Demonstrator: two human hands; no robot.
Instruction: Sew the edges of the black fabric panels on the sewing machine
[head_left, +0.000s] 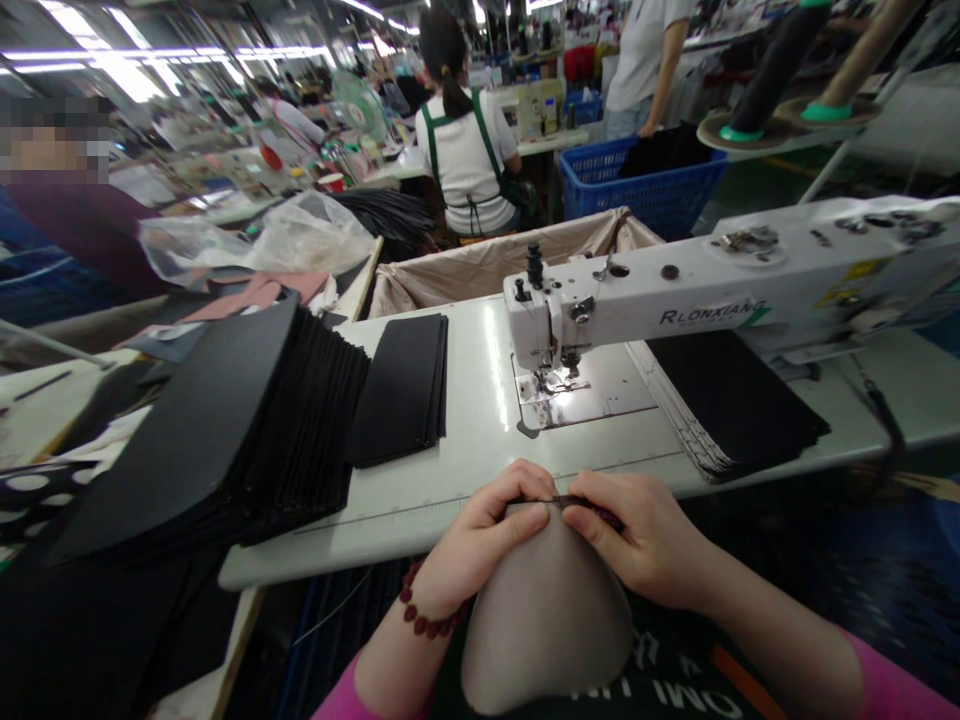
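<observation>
A curved panel point(547, 610) with a smooth grey-beige face hangs below my hands, close to my body at the table's front edge. My left hand point(502, 530) pinches its dark top edge between thumb and fingers. Right beside it, my right hand point(630, 530) is closed on the same edge. Something small and dark shows under the right palm; I cannot make out what it is. Beyond my hands stands a white sewing machine point(652, 290), its lit needle area above a metal plate. No material lies under the presser foot.
Left on the sewing table point(465, 450) are a tall stack of black panels point(217, 420) and a smaller black stack point(401, 385). More black pieces point(735, 395) lie right of the needle. Behind are a fabric-lined bin point(450, 275), a blue basket point(645, 190) and several people.
</observation>
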